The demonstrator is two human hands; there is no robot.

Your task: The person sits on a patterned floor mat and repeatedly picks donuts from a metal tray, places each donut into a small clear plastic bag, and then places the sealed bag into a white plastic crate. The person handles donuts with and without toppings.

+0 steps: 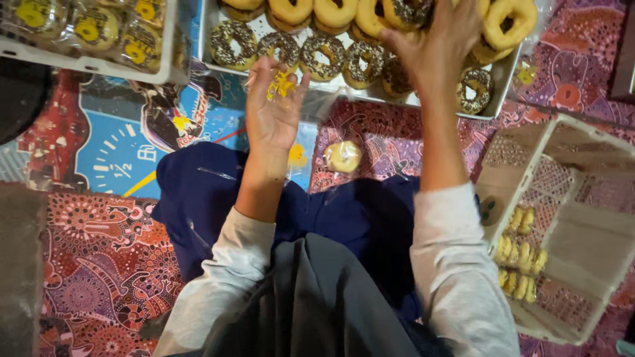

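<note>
Left hand (pixel 274 109) is up, palm open, fingers curled round a clear plastic bag with yellow print (pixel 286 89), holding it just in front of the white tray (pixel 503 82). Right hand (pixel 436 46) reaches over that tray, fingers spread across the doughnuts, resting on a sprinkle-topped doughnut (pixel 397 74); whether it grips one, I cannot tell. A bagged doughnut (pixel 342 157) lies on the patterned cloth between the forearms. A slotted crate (pixel 562 225) sits to the right.
</note>
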